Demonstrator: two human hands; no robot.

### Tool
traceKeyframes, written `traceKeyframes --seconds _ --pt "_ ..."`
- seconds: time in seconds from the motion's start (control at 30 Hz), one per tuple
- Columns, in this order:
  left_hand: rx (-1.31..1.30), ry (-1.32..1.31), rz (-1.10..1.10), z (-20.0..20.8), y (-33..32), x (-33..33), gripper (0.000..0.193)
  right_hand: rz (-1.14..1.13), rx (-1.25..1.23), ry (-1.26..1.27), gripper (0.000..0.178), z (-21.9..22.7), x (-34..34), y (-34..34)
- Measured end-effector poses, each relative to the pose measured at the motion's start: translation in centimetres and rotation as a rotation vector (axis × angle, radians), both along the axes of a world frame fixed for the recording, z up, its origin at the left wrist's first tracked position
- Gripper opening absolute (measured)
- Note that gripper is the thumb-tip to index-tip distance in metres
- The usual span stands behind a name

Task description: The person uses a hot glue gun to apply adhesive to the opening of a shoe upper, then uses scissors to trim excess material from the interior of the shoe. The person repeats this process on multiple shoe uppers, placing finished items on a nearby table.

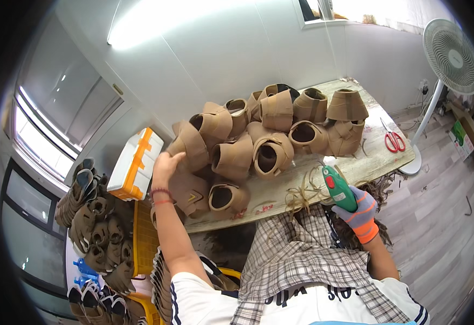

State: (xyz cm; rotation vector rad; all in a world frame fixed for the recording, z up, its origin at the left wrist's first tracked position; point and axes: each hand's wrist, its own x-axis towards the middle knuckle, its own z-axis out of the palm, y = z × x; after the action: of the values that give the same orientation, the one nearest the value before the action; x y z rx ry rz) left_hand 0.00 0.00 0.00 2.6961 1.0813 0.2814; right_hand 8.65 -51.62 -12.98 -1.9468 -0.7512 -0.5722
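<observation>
My bare left hand, a red band at its wrist, closes on a brown shoe upper at the left end of the heap; the fingers behind it are partly hidden. In my right hand, gloved in grey and orange, is a green handheld power tool with a red button, pointing up toward the table; its working tip is hard to make out. Several more tan-brown shoe uppers are piled across the worktable, their round openings facing various ways. Thin brown trimmings lie by the table's near edge.
Red-handled scissors rest at the table's right end. A white and orange box stands left, above a yellow crate and stacked uppers. To the right is a standing fan. Trimmings hang beside my checked apron.
</observation>
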Motion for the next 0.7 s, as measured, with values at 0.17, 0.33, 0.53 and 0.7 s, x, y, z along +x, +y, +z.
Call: traceKeyframes --seconds 0.17,0.33,0.53,0.7 --pt "0.160 0.188 0.207 -0.5 -0.1 -2.0 0.077 -0.003 -0.015 0.078 0.054 -0.9 2.5 0.0" --pt "0.181 -0.012 0.065 4.5 -2.0 1.3 0.061 -0.077 -0.015 0.077 0.061 -3.9 4.6 -0.5" --pt "-1.184 -0.703 -0.613 4.1 -3.8 19.0 0.028 -0.097 0.026 0.197 0.064 -5.1 5.7 -1.4" --pt "-1.124 -0.598 -0.170 -4.0 -1.5 35.7 0.075 -0.133 0.001 0.228 0.064 -5.2 7.1 -1.3"
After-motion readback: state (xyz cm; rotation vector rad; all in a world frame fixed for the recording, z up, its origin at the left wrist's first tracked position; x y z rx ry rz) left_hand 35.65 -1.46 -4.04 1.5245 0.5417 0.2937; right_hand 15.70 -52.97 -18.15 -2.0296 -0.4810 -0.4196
